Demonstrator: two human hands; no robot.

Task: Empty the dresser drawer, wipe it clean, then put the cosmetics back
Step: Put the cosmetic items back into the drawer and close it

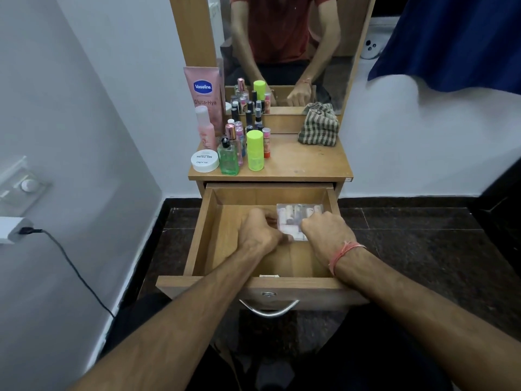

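Observation:
The wooden dresser drawer (197,244) is pulled out in front of me. Inside, at its back right, lies a clear plastic case of lipsticks (296,214). My left hand (260,231) grips the case's left edge and my right hand (327,228), with a red thread at the wrist, grips its right edge. The rest of the drawer floor shows bare wood. On the dresser top (304,162) stand several cosmetics: a pink Vaseline tube (202,94), a pink bottle (205,128), a green glass bottle (228,160), a neon yellow stick (255,150) and a white nail-polish jar (205,161).
A checked cloth (318,128) lies bunched at the back right of the dresser top, below the mirror (282,52). A white wall stands close on the left with a charger and black cable (70,263). A blue fabric (456,38) hangs at the upper right. The floor is dark stone.

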